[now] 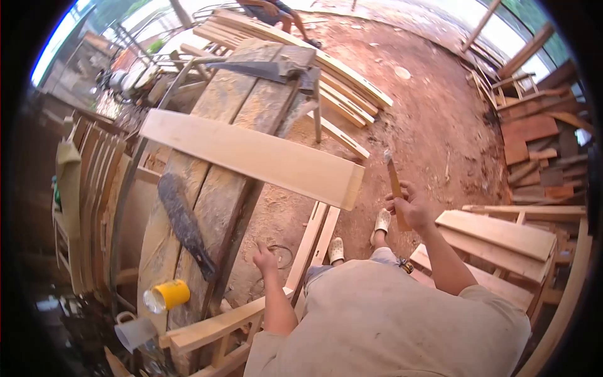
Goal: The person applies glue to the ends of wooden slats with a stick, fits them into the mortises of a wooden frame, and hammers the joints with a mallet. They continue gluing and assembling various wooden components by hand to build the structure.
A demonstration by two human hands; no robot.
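Observation:
My right hand [411,207] is raised over the dirt floor, wrapped round a wooden-handled tool [394,179] with a greyish tip pointing away from me. Low beside the bench, my left hand [267,259] holds nothing, its fingers apart. A wide, pale plank [251,154] lies crosswise on the weathered workbench [217,94], its near end jutting past the bench edge. Nearer me on the bench rests a dark, elongated object [184,220] that tapers at one end. At the far end lie a handsaw [251,68] and a hammer-like tool [309,80].
A yellow container [169,295] and a translucent mug [135,332] are at the bench's near left. Slotted wooden rails [308,251] stand close to my legs. Stacked boards [496,235] are at right, scrap wood [531,138] beyond. Another person [270,11] sits at the far end.

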